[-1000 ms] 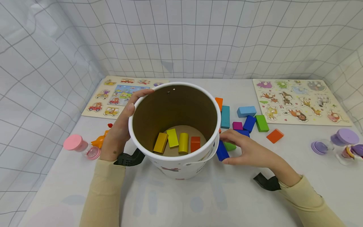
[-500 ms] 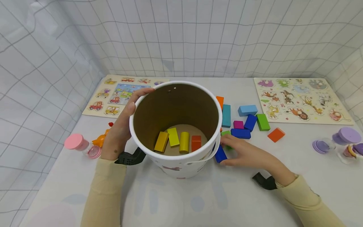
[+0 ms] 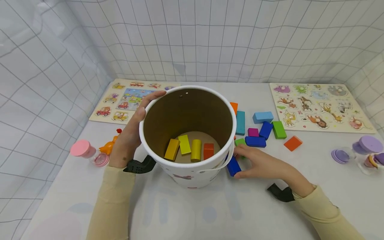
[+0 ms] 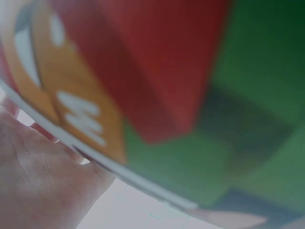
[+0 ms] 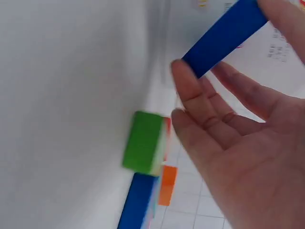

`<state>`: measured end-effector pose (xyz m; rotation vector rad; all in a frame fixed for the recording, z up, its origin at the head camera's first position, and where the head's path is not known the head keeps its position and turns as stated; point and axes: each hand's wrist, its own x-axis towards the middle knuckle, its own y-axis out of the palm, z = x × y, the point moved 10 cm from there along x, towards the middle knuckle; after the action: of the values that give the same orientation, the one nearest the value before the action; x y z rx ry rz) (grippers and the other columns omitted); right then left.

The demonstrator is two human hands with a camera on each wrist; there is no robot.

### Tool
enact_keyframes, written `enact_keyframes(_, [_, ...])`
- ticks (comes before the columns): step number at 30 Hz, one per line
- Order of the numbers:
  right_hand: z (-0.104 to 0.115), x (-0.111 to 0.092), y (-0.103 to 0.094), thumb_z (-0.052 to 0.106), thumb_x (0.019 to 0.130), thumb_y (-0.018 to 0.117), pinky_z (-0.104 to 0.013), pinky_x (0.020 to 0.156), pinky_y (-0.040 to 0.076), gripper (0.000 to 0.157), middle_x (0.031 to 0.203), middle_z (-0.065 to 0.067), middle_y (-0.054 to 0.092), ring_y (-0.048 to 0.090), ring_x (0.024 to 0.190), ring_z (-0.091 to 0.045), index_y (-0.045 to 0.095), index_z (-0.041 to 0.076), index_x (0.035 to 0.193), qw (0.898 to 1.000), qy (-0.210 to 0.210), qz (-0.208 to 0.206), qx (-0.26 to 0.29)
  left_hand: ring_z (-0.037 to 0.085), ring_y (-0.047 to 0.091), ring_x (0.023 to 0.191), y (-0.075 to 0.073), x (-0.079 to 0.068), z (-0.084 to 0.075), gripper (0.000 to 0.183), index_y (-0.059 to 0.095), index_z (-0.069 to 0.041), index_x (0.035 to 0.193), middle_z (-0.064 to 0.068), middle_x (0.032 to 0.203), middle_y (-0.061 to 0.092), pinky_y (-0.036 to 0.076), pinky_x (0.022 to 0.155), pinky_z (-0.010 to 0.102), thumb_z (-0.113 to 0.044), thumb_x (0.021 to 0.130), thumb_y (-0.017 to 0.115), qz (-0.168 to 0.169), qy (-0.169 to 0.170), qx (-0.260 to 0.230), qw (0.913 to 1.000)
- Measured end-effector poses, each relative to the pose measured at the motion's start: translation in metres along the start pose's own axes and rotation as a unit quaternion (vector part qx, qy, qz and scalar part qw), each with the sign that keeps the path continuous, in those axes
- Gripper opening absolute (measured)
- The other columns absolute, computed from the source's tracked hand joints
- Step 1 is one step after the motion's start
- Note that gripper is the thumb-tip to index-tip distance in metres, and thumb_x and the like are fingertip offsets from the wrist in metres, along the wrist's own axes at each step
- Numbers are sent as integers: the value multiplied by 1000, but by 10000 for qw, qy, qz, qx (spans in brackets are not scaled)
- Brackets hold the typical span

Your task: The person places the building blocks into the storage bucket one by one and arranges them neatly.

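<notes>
A large white bucket point(image 3: 195, 178) with a printed outer wall stands in the middle of the table. On its floor lie a golden block point(image 3: 172, 149), a yellow block point(image 3: 184, 144), a yellow cylinder point(image 3: 196, 150) and a red-orange block point(image 3: 208, 151). My left hand point(image 3: 129, 133) rests along the bucket's left side, fingertips at the rim; the left wrist view shows its palm beside the printed wall point(image 4: 167, 95). Right of the bucket, my right hand point(image 3: 261, 163) pinches a dark blue block point(image 5: 226, 36) between thumb and fingertips. A green block point(image 3: 240, 142) lies close behind those fingers.
Several loose blocks lie right of the bucket, among them a light blue block point(image 3: 262, 117) and an orange block point(image 3: 293, 143). Wooden puzzle boards stand back left point(image 3: 105, 111) and back right point(image 3: 318, 110). Pink point(image 3: 82, 149) and purple point(image 3: 368, 145) toys sit at the sides.
My right hand has moved slightly left and toward me with the dark blue block, uncovering the blue and green blocks behind it. The left hand stays at the bucket.
</notes>
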<state>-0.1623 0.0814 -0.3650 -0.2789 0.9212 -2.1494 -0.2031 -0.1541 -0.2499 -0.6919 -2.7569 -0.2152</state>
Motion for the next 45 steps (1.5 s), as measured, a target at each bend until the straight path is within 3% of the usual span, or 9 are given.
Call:
enact_keyframes(4, [18, -10, -14, 24, 80, 66, -35, 88, 43, 51, 119, 3, 49, 48, 107, -14, 44, 17, 125, 9918, -409, 57, 1206, 37, 26, 119, 1, 1, 1, 65, 32, -17, 135, 15, 136, 28, 30, 94, 44, -54, 83, 47, 69, 22, -122, 9999])
enact_keyframes(8, [55, -24, -34, -1, 76, 65, -32, 94, 38, 58, 128, -10, 43, 45, 115, -22, 40, 5, 129, 9648, -1383, 157, 2230, 38, 27, 117, 1, 2, 2, 63, 32, -18, 134, 16, 136, 27, 33, 92, 43, -54, 84, 47, 143, 47, -225, 9996])
enact_keyframes(16, [126, -40, -75, 17, 81, 65, -35, 98, 33, 64, 128, -24, 36, 39, 117, -31, 33, -14, 127, 9031, -3137, -146, 2930, 38, 27, 118, -2, 2, 4, 66, 31, -16, 135, 17, 135, 28, 34, 92, 43, -53, 84, 47, 113, 75, -106, 9999])
enact_keyframes(20, [148, -27, -94, 12, 79, 67, -38, 92, 39, 66, 122, -30, 37, 45, 108, -37, 31, -17, 126, 8815, -3480, -529, 3147, 38, 28, 117, -2, 1, 5, 66, 31, -15, 135, 17, 134, 29, 35, 92, 42, -54, 83, 47, 108, 84, -88, 9999])
enact_keyframes(26, [160, 1, -107, 13, 79, 67, -34, 89, 42, 61, 124, -25, 38, 46, 106, -35, 36, -10, 127, 9075, -3061, -914, 2727, 38, 31, 116, -3, 2, 6, 67, 32, -16, 134, 16, 134, 30, 37, 91, 42, -55, 82, 48, 47, 53, -7, 10000])
enact_keyframes(31, [161, 19, -111, -1, 73, 70, -33, 90, 41, 63, 125, -10, 43, 48, 105, -24, 41, 1, 129, 9469, -2520, -1291, 1525, 37, 30, 117, -3, 2, 4, 67, 32, -16, 134, 16, 135, 29, 37, 91, 42, -55, 82, 48, -6, 67, 59, 10000])
enact_keyframes(34, [159, 27, -108, 3, 72, 72, -32, 89, 41, 65, 125, 0, 44, 45, 109, -16, 42, 9, 130, 9616, -2197, -1461, 755, 37, 29, 118, -3, 2, 3, 67, 32, -16, 134, 16, 135, 29, 35, 91, 43, -55, 82, 48, -19, 71, 60, 10000])
enact_keyframes(38, [156, 28, -107, 5, 75, 70, -35, 94, 37, 62, 129, 3, 42, 40, 115, -14, 42, 10, 130, 9619, -2119, -1662, 473, 37, 28, 118, -1, 1, 2, 67, 32, -16, 134, 16, 135, 29, 34, 92, 43, -55, 82, 48, -5, 54, 73, 10000])
enact_keyframes(45, [119, 12, -120, -10, 78, 59, -34, 102, 28, 52, 129, -12, 42, 36, 121, -26, 43, 0, 127, 9396, -1982, -2238, 1666, 38, 28, 118, -1, 1, 1, 67, 32, -16, 134, 17, 135, 29, 34, 92, 43, -54, 82, 48, 33, 70, 19, 10000])
